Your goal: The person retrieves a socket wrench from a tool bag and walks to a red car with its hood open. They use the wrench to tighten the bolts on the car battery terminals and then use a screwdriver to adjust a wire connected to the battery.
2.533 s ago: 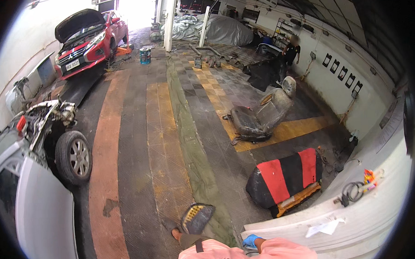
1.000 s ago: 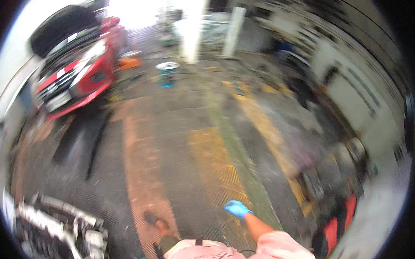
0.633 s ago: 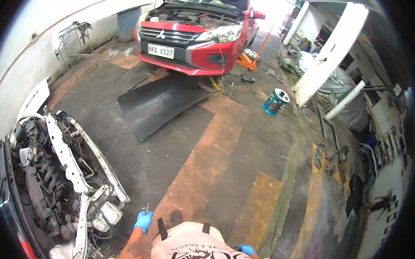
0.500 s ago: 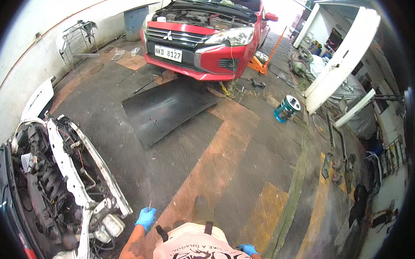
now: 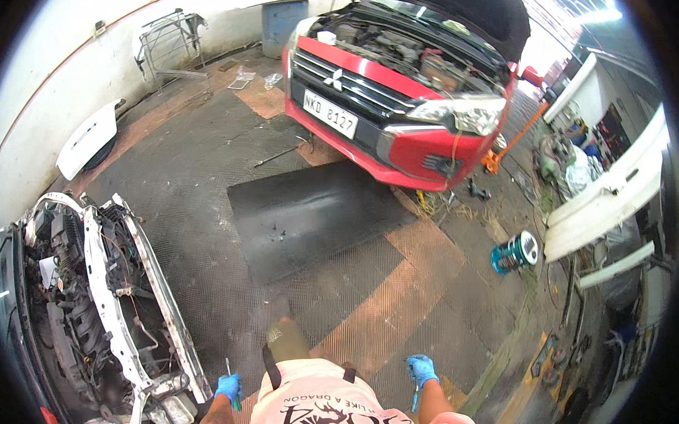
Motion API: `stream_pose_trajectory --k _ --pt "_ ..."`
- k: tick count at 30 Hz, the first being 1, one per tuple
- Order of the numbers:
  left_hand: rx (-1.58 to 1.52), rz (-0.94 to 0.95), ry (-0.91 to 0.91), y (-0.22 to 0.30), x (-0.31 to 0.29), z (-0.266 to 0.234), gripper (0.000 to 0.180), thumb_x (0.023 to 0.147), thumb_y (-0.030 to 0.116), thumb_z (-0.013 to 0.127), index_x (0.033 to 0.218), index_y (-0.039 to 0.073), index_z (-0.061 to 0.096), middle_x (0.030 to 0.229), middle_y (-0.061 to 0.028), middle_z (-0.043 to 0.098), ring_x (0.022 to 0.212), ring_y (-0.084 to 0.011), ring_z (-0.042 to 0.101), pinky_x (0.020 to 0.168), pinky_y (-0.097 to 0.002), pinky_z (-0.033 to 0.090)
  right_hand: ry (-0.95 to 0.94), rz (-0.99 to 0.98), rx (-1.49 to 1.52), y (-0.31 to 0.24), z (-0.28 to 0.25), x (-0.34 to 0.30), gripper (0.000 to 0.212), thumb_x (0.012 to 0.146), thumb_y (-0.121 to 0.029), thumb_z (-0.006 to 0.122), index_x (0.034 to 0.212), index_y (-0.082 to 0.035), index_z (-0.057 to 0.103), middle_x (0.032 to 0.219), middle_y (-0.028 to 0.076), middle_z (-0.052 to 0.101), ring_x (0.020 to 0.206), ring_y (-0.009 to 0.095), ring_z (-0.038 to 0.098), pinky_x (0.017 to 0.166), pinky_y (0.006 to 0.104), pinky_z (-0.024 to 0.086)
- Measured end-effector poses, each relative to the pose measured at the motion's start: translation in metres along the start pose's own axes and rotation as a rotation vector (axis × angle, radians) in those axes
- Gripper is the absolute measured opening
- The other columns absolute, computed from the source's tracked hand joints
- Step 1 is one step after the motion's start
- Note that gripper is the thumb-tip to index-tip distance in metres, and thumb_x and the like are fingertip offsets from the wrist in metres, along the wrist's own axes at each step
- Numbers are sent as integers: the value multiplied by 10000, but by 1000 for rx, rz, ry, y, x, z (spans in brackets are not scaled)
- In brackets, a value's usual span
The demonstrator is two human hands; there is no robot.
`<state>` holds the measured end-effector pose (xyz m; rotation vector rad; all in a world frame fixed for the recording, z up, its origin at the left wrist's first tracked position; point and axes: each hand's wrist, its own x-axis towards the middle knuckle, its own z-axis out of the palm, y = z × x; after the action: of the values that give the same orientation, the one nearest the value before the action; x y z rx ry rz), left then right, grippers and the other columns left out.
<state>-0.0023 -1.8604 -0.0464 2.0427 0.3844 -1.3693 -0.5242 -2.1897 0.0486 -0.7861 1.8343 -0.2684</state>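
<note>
My left hand (image 5: 229, 387), in a blue glove, is closed around a slim tool with a thin metal shaft (image 5: 227, 365) pointing up, which looks like a screwdriver. It hangs beside the stripped front of a car (image 5: 107, 302) with bare white metal bars. My right hand (image 5: 421, 369), gloved in blue too, is out to my right with its fingers curled. A slim teal-handled tool (image 5: 415, 400) sticks out below it; its kind is too small to make out. Ahead stands a red car (image 5: 373, 99) with its hood up.
A black mat (image 5: 317, 220) lies on the floor before the red car. To the right stand a teal bucket (image 5: 514, 252) and a white panel (image 5: 608, 191); an orange jack (image 5: 492, 160) is beyond. A white body panel (image 5: 89, 138) leans at the left wall.
I have stepped forward, so the red car and mat are nearer. My right hand has swung out into fuller view, showing its teal tool; my left hand has dropped lower.
</note>
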Motion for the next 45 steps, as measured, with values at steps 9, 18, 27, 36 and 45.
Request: stream_pose_trajectory --k 9,18,27,36,45 --pt "-167 -17 -121 190 79 55 197 903 200 595 815 27 633 609 -84 582 459 -188 527 424 -342 429 -94 -12 -174 -191 75 77 273 857 -238 722 1069 -67 702 814 57 671 663 166 596 555 331 476" --pt "-219 293 5 395 88 -3 211 947 231 561 885 34 606 624 -64 555 451 -181 518 405 -351 453 -101 -90 -287 -274 144 99 323 845 -289 742 1054 -43 735 838 65 695 673 188 595 615 347 499" --pt "-122 308 -115 468 57 -3 265 974 290 536 906 47 619 633 -70 560 446 -205 496 442 -392 483 -71 113 -174 -217 166 112 322 848 -311 749 1031 -46 737 815 55 686 661 158 589 589 334 485" --pt "244 797 -230 717 64 93 216 956 252 636 852 63 624 627 -31 575 493 -143 530 436 -313 426 66 298 -92 -142 149 32 323 856 -291 736 1051 -33 745 868 65 723 702 187 627 629 364 517" --pt "539 978 -578 731 23 232 274 983 291 630 924 23 629 713 7 571 634 -109 518 597 -315 460 -140 210 -426 -79 127 -45 316 901 -363 565 1049 -142 737 1136 180 700 1076 364 651 930 465 509"
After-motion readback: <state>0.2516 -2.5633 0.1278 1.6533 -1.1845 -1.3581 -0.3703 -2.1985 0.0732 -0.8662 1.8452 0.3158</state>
